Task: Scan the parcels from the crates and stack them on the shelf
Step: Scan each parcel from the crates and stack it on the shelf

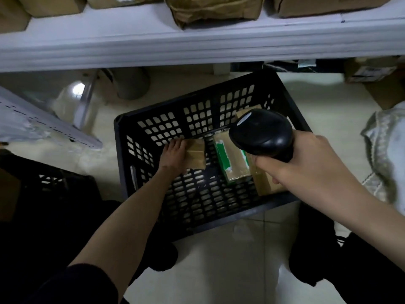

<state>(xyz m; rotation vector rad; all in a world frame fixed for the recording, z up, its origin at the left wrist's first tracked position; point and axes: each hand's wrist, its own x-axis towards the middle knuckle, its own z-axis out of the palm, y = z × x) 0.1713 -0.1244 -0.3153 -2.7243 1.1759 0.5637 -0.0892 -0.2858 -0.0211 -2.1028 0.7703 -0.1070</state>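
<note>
Inside black crate (198, 195): left hand (174, 153) grips small brown parcel (195, 154); above, right hand (303, 160) clasps black scanner (263, 133) beside green-taped parcel (232, 160).

likely a parcel storeroom: boxes (210, 9) line a shelf (197, 47) above a crate (197, 205).

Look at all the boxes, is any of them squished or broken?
Yes, one. On the white shelf at the top, a brown paper parcel looks crumpled and wrinkled, bulging over the shelf's front edge. The small parcels in the black crate look whole, though the picture is blurry.
</note>
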